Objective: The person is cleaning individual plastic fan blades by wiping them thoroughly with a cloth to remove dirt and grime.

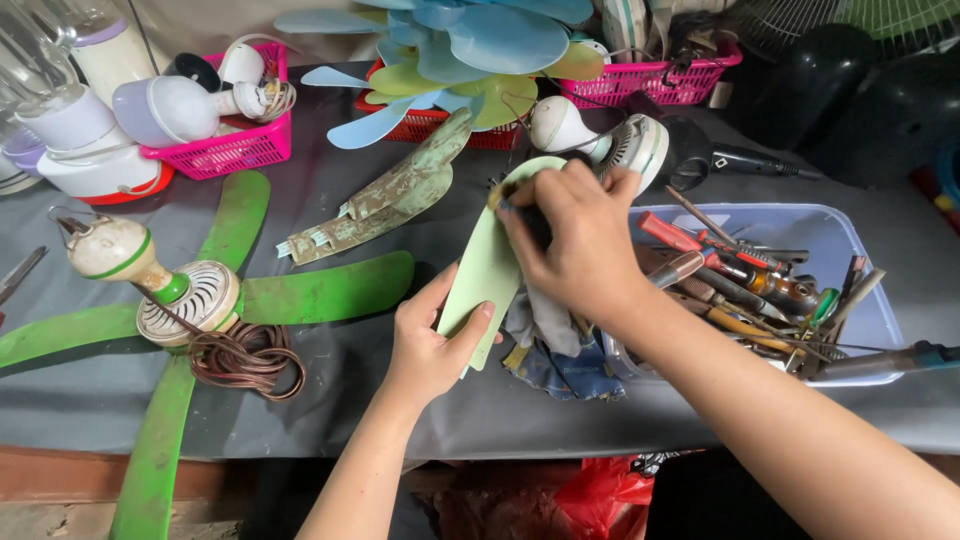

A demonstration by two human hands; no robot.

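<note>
My left hand (432, 340) grips the lower end of a pale green fan blade (485, 265), holding it tilted above the grey tabletop (330, 375). My right hand (575, 240) is closed around a dark brush-like tool and presses it against the blade's upper part. A dirty rag (555, 350) hangs below the right hand, beside the blade. A second, grimy green blade (395, 195) lies on the table behind.
A green ceiling fan (205, 300) with a coiled brown cord (245, 360) lies at left. A clear bin (850, 245) of screwdrivers and pliers stands at right. Pink baskets (235, 150), red basket, blue fan blades (480, 40) and a blender sit at the back.
</note>
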